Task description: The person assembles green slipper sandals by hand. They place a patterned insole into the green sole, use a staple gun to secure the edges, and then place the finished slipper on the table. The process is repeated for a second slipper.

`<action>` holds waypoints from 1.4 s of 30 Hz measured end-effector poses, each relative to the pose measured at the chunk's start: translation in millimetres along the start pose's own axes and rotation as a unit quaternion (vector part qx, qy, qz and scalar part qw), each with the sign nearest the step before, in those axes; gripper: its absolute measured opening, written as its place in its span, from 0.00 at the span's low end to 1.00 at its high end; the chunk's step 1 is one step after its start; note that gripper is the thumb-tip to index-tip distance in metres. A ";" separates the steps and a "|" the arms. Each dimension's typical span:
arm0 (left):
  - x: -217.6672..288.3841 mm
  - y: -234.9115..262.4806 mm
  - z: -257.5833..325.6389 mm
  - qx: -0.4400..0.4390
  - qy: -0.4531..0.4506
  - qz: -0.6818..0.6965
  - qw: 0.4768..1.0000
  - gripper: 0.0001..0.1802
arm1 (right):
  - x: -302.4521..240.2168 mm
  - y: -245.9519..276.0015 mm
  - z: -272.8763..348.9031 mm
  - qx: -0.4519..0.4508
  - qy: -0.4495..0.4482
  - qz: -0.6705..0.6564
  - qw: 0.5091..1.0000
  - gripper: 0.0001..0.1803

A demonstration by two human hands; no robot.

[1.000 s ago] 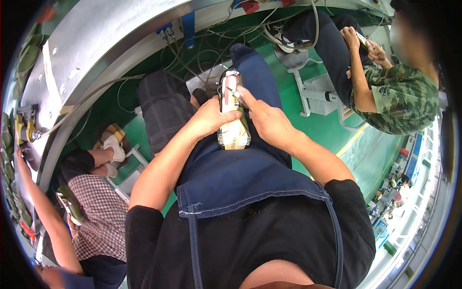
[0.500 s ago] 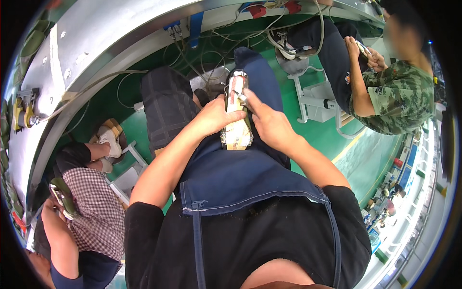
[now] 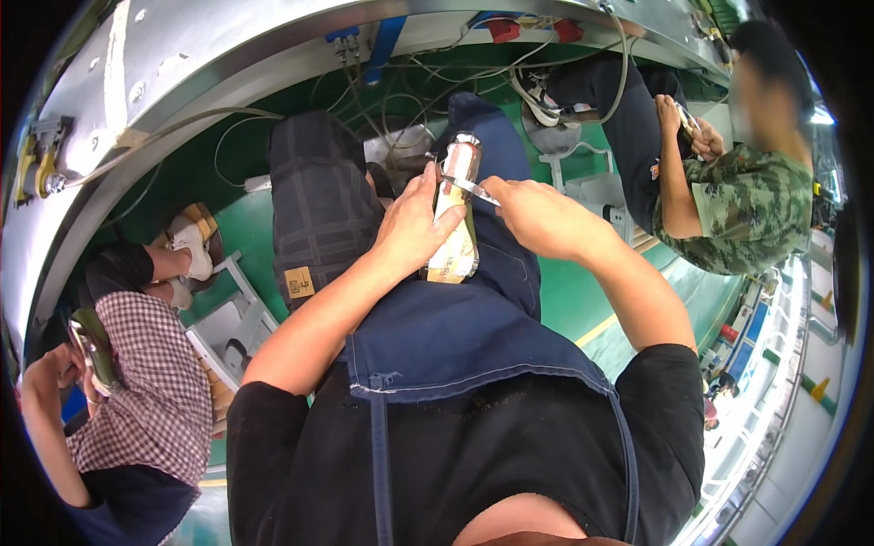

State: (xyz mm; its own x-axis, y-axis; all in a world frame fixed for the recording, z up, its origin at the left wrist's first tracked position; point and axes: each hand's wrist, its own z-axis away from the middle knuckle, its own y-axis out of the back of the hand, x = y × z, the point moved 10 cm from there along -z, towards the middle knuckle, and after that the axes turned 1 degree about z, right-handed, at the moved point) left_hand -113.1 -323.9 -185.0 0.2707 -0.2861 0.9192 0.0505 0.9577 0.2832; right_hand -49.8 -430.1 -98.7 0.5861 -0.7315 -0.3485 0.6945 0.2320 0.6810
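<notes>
A long shoe upper on a last (image 3: 452, 250) rests on my lap between my knees, its pale yellow and white underside facing up. My left hand (image 3: 414, 218) grips its left side, the thumb pressed across the underside. From the right, my right hand (image 3: 533, 214) is closed on a silver metal hand tool (image 3: 472, 188) that looks like pincers. Its thin bright end lies across the shoe, just above my left thumb. Part of the tool's handle is hidden in my right fist, and the shoe's left flank is covered by my left fingers.
A metal workbench (image 3: 214, 68) curves along the far side, with cables (image 3: 391, 118) hanging beneath it. At left, a person in a checked apron (image 3: 150, 364) holds a dark green shoe (image 3: 98, 350). At right, a person in a camouflage shirt (image 3: 746, 205) works with both hands.
My right hand has shifted right and turned, and the tool now lies flatter across the shoe. My left hand still holds the shoe. The whole view has shifted slightly.
</notes>
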 end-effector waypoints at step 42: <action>-13.7 -28.7 -116.8 -0.036 -0.048 0.381 0.923 0.37 | 26.4 -11.5 -18.6 -0.117 0.071 0.031 0.990 0.19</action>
State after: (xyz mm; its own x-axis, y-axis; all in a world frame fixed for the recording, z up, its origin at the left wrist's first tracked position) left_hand -5.9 -344.0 -237.7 0.1675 0.4725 0.8653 -0.0541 0.8808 -0.4704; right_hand -34.6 -440.1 -127.7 0.6719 -0.6173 -0.4093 0.7234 0.4281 0.5417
